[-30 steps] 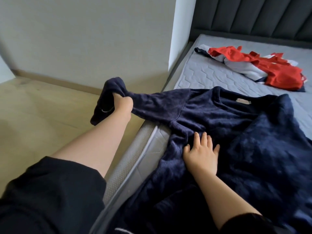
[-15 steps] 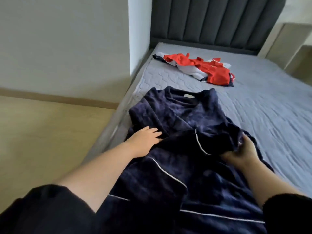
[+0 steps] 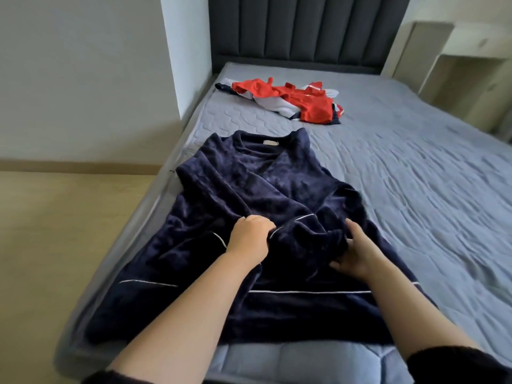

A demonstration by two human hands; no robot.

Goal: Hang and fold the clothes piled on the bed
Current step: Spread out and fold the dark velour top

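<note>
The navy robe (image 3: 249, 189) lay spread along the left side of the bed (image 3: 415, 189), collar toward the headboard (image 3: 304, 29), with a fold bunched across its middle. The left hand (image 3: 249, 239) gripped that fold with curled fingers (image 3: 260, 221), and the right hand (image 3: 360, 253) clamped fingers and thumb round its other end. Red and white clothes (image 3: 304, 103) lay crumpled near the headboard, well apart from the robe.
</note>
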